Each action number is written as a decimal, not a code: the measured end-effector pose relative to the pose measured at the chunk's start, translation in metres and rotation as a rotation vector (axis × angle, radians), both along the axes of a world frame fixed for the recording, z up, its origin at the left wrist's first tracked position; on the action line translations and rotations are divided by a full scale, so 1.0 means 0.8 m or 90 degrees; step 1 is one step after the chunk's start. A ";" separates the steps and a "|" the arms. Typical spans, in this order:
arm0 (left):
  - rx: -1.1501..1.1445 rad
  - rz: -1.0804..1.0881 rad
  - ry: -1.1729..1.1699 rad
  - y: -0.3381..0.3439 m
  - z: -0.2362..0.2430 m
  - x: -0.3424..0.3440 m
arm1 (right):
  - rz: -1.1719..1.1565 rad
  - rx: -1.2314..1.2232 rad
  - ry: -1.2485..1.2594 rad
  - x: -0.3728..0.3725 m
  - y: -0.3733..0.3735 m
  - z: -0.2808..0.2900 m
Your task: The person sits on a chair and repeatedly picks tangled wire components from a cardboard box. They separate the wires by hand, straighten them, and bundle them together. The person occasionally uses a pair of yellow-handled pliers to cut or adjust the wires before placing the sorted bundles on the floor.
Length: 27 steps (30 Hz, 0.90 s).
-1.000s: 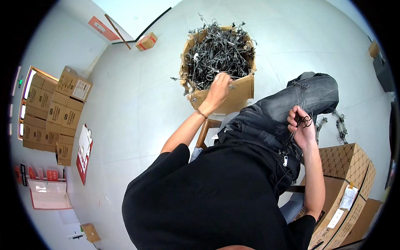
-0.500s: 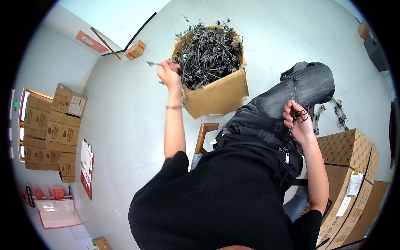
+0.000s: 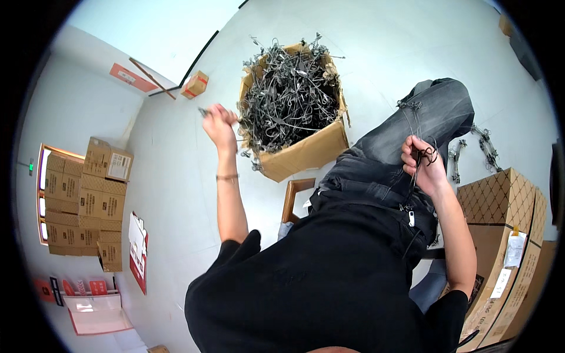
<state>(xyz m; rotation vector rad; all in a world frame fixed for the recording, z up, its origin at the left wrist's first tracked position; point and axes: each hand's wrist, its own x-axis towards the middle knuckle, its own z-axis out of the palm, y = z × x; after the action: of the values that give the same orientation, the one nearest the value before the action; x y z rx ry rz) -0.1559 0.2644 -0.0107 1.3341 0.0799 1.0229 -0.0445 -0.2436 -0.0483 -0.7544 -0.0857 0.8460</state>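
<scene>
My left hand (image 3: pixel 220 125) is raised beside the left edge of an open cardboard box (image 3: pixel 306 154). Its fingers are closed on a thin dark cord (image 3: pixel 203 112) whose tip pokes out past them, slightly blurred. A tangled heap of black and grey cords (image 3: pixel 288 97) with small end pieces fills the box above its rim. Over my thigh, my right hand (image 3: pixel 425 167) is closed around a small bunch of black cords (image 3: pixel 428 154). Loops stick out of that grip, and thin strands run up to a cluster of end pieces (image 3: pixel 410 106) lying on my trouser leg.
More bundled cords (image 3: pixel 486 150) lie on the floor beyond my leg. A large carton (image 3: pixel 500 235) stands close by my right arm. Stacked cartons (image 3: pixel 88 200) line the left wall, and a small carton (image 3: pixel 195 85) sits at the far left. A wooden chair part (image 3: pixel 291 200) shows beside my hip.
My left hand has moved left, farther from the box edge, still gripping the cord. The right hand keeps its bunch over my thigh. The whole view has shifted slightly.
</scene>
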 end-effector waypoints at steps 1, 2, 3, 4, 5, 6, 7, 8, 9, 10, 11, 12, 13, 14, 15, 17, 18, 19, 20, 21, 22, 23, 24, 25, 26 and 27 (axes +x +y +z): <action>-0.062 0.030 -0.011 0.019 0.008 0.018 | 0.003 -0.003 0.002 -0.001 -0.001 0.001; -0.061 0.049 0.037 0.048 0.018 0.041 | 0.008 -0.003 0.001 -0.002 0.000 0.002; -0.056 0.073 0.082 0.077 0.034 0.065 | 0.018 0.003 0.000 -0.003 0.004 0.004; -0.024 0.091 0.125 0.093 0.048 0.088 | 0.025 0.012 -0.005 -0.005 0.011 0.004; 0.007 0.101 0.166 0.097 0.061 0.116 | 0.037 0.020 -0.002 -0.003 0.013 0.004; 0.084 0.101 0.232 0.090 0.073 0.146 | 0.043 0.027 0.000 -0.001 0.013 0.001; 0.156 0.092 0.295 0.074 0.081 0.174 | 0.041 0.026 -0.001 0.003 0.007 0.001; 0.183 0.069 0.304 0.066 0.089 0.178 | 0.033 0.020 0.004 0.000 0.007 0.000; 0.209 0.042 0.310 0.053 0.096 0.178 | 0.023 0.012 0.000 -0.001 0.003 -0.001; 0.242 0.017 0.314 0.049 0.109 0.177 | 0.024 -0.002 -0.004 -0.001 -0.001 0.000; 0.199 0.029 0.270 0.096 0.116 0.155 | 0.035 0.002 -0.003 -0.001 0.007 0.000; 0.107 0.044 0.268 0.110 0.111 0.133 | 0.025 0.008 0.008 -0.003 0.002 0.000; 0.040 -0.042 0.230 0.179 0.099 0.091 | 0.029 0.022 0.011 -0.008 0.005 0.001; -0.086 -0.025 0.211 0.165 0.066 0.070 | 0.012 -0.001 0.017 -0.007 -0.010 -0.003; -0.175 0.047 0.186 0.196 0.042 0.038 | 0.017 0.004 0.022 -0.007 -0.006 -0.005; -0.355 0.138 0.105 0.277 0.008 -0.006 | 0.024 0.016 0.027 -0.010 0.007 -0.003; -0.341 0.163 0.123 0.300 0.007 -0.008 | 0.025 0.026 0.021 -0.006 0.008 -0.004; -0.325 0.190 0.137 0.322 0.016 -0.003 | 0.029 0.037 0.012 -0.003 0.009 -0.003; -0.310 0.217 0.151 0.336 0.029 0.008 | 0.034 0.036 0.015 -0.001 0.009 -0.003; -0.213 0.189 0.176 0.335 0.043 0.028 | 0.041 0.044 0.020 -0.002 0.012 -0.004; -0.124 0.155 0.201 0.316 0.048 0.056 | 0.044 0.042 0.024 -0.002 0.012 -0.005; -0.112 0.124 0.212 0.263 0.038 0.093 | 0.037 0.023 0.027 0.001 0.004 -0.006; -0.072 0.015 0.245 0.256 0.057 0.104 | 0.039 0.019 0.023 0.000 0.011 -0.005; 0.043 -0.006 0.391 0.231 0.072 0.118 | 0.047 0.019 0.018 -0.001 0.015 -0.003; 0.119 -0.053 0.501 0.171 0.081 0.134 | 0.041 0.005 0.014 -0.002 0.008 -0.003; 0.173 -0.149 0.579 0.104 0.104 0.131 | 0.032 -0.008 0.012 -0.003 -0.003 -0.003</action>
<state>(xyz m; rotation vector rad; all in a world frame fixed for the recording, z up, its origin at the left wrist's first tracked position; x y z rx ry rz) -0.0515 0.3477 0.0726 1.9223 0.4660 0.1691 -0.0468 -0.2460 -0.0504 -0.7583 -0.0836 0.9015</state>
